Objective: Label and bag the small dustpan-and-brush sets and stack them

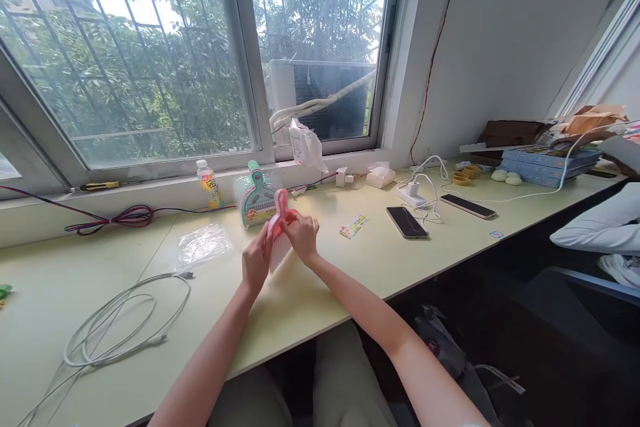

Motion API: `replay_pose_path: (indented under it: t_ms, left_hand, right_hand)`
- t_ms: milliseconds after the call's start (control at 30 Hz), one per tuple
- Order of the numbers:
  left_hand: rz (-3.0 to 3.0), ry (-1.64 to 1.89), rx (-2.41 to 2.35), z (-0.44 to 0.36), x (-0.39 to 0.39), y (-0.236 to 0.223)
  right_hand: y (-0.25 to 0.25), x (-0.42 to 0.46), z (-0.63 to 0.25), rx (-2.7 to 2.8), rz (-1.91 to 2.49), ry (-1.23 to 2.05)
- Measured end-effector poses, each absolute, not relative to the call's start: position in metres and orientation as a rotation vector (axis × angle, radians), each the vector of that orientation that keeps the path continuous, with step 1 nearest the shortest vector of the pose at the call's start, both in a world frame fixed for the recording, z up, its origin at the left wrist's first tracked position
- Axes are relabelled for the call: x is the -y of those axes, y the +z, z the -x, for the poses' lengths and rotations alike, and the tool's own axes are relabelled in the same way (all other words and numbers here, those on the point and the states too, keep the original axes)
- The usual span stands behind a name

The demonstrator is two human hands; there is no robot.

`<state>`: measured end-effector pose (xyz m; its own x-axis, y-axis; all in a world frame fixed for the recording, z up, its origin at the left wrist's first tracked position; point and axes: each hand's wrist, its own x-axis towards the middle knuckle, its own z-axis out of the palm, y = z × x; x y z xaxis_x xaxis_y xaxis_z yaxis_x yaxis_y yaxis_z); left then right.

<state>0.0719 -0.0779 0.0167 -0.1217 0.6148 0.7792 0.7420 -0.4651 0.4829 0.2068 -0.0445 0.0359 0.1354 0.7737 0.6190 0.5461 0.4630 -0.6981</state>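
Note:
A pink hand brush (281, 201) with pale bristles stands handle-up above the desk, between my two hands. My left hand (256, 259) grips its left side. Fingers of my right hand (302, 236) close on its right side, just below the handle. Part of the pink head is hidden behind my fingers, and whether a matching dustpan is with it I cannot tell. Just behind stands a green dustpan and brush set (257, 197) in clear wrapping. A flat clear plastic bag (204, 247) lies to the left, and a small printed card (355, 226) to the right.
On the left lies a coiled grey cable (83, 353). A drink bottle (210, 185) and a box cutter (100, 185) are by the window. Two phones (407, 222), a power strip (411, 195) and blue boxes (533, 167) occupy the right. Another person's sleeve (600, 220) shows at far right.

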Motion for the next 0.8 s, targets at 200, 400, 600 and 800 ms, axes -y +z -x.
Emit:
replay_pose_path:
  t_ms: [200,400,600,800]
  left_hand:
    - [2.055,-1.652,1.651,-0.074,0.076,0.013]
    - [1.569,-1.803,1.954,-0.046,0.056,0.021]
    - [1.771,-1.536,2.243,-0.020,0.044,0.017]
    - [2.043,-1.009,2.342,-0.028,0.046,0.004]
  right_hand:
    - [0.038,0.026,-0.216,1.597,1.074,0.478]
    - [0.050,0.020,-0.237,1.604,0.822,0.866]
    - [0.068,0.018,-0.276,1.800,1.328,0.154]
    - [0.046,0.001,-0.309,1.960,2.063,0.011]
